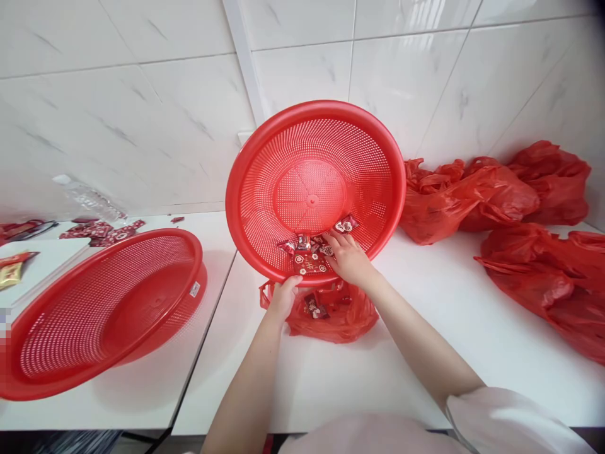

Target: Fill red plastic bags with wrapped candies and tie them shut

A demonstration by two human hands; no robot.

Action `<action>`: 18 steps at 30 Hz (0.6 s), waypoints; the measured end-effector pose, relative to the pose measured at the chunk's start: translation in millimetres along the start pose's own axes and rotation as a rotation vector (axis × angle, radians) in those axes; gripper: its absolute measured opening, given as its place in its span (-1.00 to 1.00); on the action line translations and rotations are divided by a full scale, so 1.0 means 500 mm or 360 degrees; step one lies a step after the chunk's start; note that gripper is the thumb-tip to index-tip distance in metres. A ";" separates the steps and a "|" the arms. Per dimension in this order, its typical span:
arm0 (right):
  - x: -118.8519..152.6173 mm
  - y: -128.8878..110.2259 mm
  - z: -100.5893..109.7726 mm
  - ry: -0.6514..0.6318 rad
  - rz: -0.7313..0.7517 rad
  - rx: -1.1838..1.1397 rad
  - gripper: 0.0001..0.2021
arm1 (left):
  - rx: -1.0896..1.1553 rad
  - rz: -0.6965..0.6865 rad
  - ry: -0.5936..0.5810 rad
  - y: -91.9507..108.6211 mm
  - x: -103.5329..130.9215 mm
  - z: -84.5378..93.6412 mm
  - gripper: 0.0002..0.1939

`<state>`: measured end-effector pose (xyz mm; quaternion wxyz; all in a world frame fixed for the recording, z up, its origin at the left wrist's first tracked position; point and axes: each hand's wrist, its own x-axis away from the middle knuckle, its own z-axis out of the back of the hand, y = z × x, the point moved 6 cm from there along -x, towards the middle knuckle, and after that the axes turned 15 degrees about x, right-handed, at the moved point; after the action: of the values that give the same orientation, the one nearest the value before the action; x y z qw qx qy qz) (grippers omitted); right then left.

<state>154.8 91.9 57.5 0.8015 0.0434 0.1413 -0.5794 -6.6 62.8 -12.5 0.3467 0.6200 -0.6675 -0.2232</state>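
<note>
A red plastic basket (312,173) with a mesh wall is tilted towards me, its lower rim over an opened red plastic bag (345,325). My left hand (284,296) grips that lower rim, thumb on top. Inside the basket, my right hand (350,257) lies with fingers stretched out against several small wrapped candies (304,242). A red patterned packet (309,263) rests near the rim, and another wrapped candy (347,223) sits just above my right fingers. Dark wrapped candies (316,307) show in the bag below.
A second red basket (155,302) leans on the left table. Behind it are red patterned packets (111,232) and a clear plastic bottle (94,198). Several filled red bags (496,189) stand along the tiled wall, with another red bag (553,284) at the right.
</note>
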 end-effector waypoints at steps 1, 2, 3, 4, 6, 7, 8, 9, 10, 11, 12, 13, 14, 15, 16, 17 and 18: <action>-0.002 0.008 -0.001 0.0019 -0.0043 0.0019 -0.49 | -0.0010 0.0013 0.0000 -0.002 0.001 0.000 -0.77; -0.005 0.016 -0.002 0.0024 -0.0092 0.0045 -0.50 | -0.0024 0.0031 -0.0005 -0.004 0.002 0.000 -0.78; -0.007 0.026 -0.005 0.0010 -0.0144 0.0072 -0.52 | -0.0041 0.0054 -0.0014 -0.007 0.003 0.000 -0.79; -0.008 0.035 -0.007 -0.0024 -0.0195 0.0096 -0.56 | -0.0061 0.0081 -0.0028 -0.011 0.004 0.001 -0.79; -0.010 0.051 -0.014 -0.0131 -0.0260 0.0110 -0.67 | -0.0101 0.0126 -0.0047 -0.018 0.005 0.001 -0.78; -0.011 0.057 -0.016 -0.0178 -0.0271 0.0096 -0.73 | -0.0112 0.0132 -0.0044 -0.020 0.005 0.002 -0.77; -0.012 0.062 -0.016 -0.0202 -0.0269 0.0069 -0.78 | -0.0117 0.0129 -0.0036 -0.020 0.005 0.003 -0.76; -0.013 0.065 -0.014 -0.0201 -0.0260 0.0035 -0.81 | -0.0115 0.0121 -0.0028 -0.020 0.005 0.003 -0.76; -0.014 0.068 -0.010 -0.0178 -0.0246 -0.0004 -0.83 | -0.0111 0.0112 -0.0020 -0.018 0.005 0.003 -0.75; -0.015 0.071 -0.006 -0.0139 -0.0236 -0.0044 -0.85 | -0.0108 0.0105 -0.0012 -0.017 0.005 0.002 -0.75; -0.015 0.073 -0.001 -0.0095 -0.0231 -0.0081 -0.85 | -0.0106 0.0098 -0.0002 -0.014 0.004 0.002 -0.76; -0.016 0.075 0.003 -0.0053 -0.0227 -0.0114 -0.86 | -0.0104 0.0090 0.0010 -0.012 0.004 0.002 -0.77; -0.016 0.077 0.008 -0.0012 -0.0223 -0.0144 -0.86 | -0.0097 0.0080 0.0021 -0.010 0.003 0.002 -0.78; -0.016 0.078 0.013 0.0023 -0.0217 -0.0175 -0.87 | -0.0082 0.0068 0.0029 -0.007 0.002 0.002 -0.78; -0.015 0.078 0.018 0.0056 -0.0211 -0.0211 -0.86 | -0.0058 0.0053 0.0037 -0.005 0.001 0.003 -0.79; -0.015 0.078 0.024 0.0080 -0.0199 -0.0252 -0.86 | -0.0030 0.0037 0.0045 -0.003 0.000 0.003 -0.78; -0.014 0.076 0.030 0.0096 -0.0182 -0.0298 -0.85 | -0.0005 0.0021 0.0052 -0.001 -0.002 0.003 -0.76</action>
<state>191.5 107.2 70.1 0.7631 -0.0224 0.2210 -0.6069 -7.5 63.5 -14.0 0.3601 0.6185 -0.6655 -0.2119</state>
